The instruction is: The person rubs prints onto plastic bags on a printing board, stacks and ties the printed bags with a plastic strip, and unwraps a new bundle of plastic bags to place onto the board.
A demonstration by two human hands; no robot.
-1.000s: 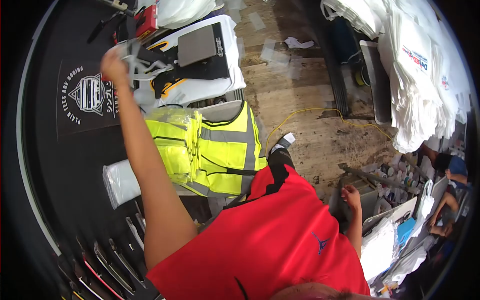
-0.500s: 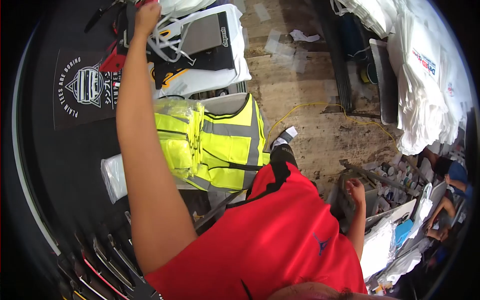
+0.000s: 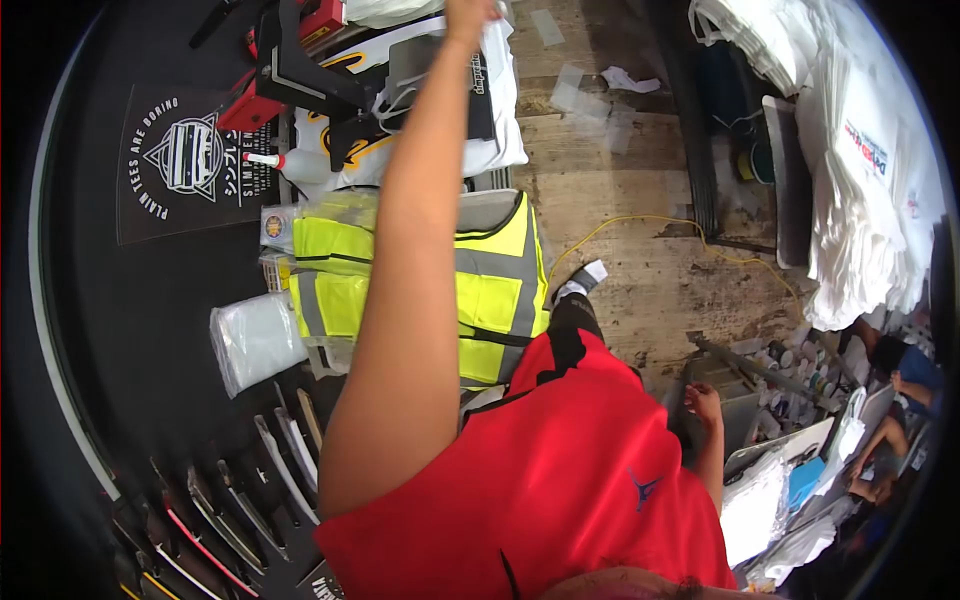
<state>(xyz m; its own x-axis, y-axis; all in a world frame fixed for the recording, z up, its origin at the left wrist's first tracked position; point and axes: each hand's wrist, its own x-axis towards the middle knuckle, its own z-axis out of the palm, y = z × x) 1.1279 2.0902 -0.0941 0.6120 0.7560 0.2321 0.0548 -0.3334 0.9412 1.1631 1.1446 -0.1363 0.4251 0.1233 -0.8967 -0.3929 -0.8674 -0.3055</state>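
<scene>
My left hand (image 3: 470, 18) is at the top edge, partly cut off and blurred, so its fingers do not show clearly. It is beside a grey-and-black flat plate (image 3: 482, 105) lettered "simprento", on white cloth with yellow-and-black print (image 3: 509, 140). My left arm crosses over yellow high-visibility vests (image 3: 495, 300) with grey bands, hiding part of them. Left of the plate stands a black machine arm (image 3: 310, 75) with red parts. Low at my right side hangs my right hand (image 3: 703, 403), its fingers loosely bent and partly apart, with nothing visible in them.
A white bottle with a red collar (image 3: 305, 166) and a clear plastic packet (image 3: 258, 345) lie on the black surface (image 3: 90, 330). A yellow cord (image 3: 640, 217) crosses the wooden floor (image 3: 640, 290). White bags (image 3: 850, 200) hang at right. Another person's arm (image 3: 885, 440) shows far right.
My left hand has swung rightward from the red machine part, and my forearm now covers the vests' middle. The bottle and machine arm have come into fuller view. My right hand stays low.
</scene>
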